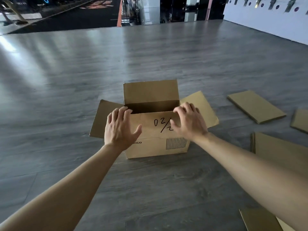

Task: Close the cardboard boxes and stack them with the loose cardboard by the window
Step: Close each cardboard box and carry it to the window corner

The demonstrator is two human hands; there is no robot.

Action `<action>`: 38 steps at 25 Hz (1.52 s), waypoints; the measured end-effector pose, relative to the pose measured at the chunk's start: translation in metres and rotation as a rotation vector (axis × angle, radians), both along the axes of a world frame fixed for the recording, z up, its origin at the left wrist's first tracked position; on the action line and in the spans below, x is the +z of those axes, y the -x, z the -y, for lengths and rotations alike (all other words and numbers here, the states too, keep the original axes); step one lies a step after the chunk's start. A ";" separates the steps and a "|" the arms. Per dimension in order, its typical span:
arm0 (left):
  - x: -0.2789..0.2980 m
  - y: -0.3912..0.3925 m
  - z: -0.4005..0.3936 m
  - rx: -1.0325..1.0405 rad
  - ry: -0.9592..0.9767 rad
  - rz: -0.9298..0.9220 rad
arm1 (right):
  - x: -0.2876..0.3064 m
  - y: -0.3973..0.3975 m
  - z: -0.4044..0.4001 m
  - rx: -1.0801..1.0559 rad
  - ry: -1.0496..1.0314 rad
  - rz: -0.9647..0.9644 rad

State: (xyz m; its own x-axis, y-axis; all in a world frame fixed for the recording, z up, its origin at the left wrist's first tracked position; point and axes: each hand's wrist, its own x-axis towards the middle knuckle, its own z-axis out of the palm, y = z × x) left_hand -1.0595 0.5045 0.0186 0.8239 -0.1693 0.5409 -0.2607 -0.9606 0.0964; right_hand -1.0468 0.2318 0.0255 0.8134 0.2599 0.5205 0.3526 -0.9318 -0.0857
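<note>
Fingers of both hands lie on the near flap [150,125] of the open cardboard box [156,147]: the left hand [119,129] rests flat, fingers spread and fairly straight, fingertips at the flap's free edge; the right hand [188,121] has its fingers bent over the same edge, and whether it grips or merely presses cannot be told. Handwritten "02/2" marks this flap, which tilts inward over the opening. Far flap [150,92] stands upright; left flap [105,119] and right flap [201,110] splay outward. The visible interior is dark, and its contents cannot be made out. The box sits on grey wood-pattern floor [66,80]. To the right lie flattened cardboard pieces: one well apart [255,106], another at the frame edge [300,120], a stack [280,149] behind the right forearm, and one near the bottom corner [260,221].
</note>
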 end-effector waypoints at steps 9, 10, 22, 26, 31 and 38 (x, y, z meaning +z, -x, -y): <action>0.009 0.009 0.014 -0.034 -0.066 -0.128 | 0.017 0.003 -0.014 -0.057 0.280 -0.393; 0.010 0.013 0.014 -0.043 -0.058 -0.081 | 0.018 0.010 -0.013 -0.037 0.274 -0.407; -0.056 0.039 0.029 -0.099 -0.259 -0.787 | -0.056 0.046 -0.004 0.034 0.418 -0.754; -0.068 0.042 0.029 -0.076 -0.240 -0.673 | -0.073 0.047 -0.008 0.004 0.439 -0.702; -0.063 0.039 0.003 0.050 -0.041 -0.579 | -0.072 0.044 -0.004 0.019 0.401 -0.698; -0.057 0.045 -0.052 0.480 0.193 -0.593 | -0.069 0.041 -0.003 0.026 0.340 -0.717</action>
State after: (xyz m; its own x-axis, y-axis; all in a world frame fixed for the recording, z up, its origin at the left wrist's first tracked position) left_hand -1.1046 0.5569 -0.0387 0.9436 0.3299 -0.0287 0.3253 -0.9073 0.2663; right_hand -1.0879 0.2353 -0.0434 0.9118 0.3336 -0.2395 0.3408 -0.9401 -0.0122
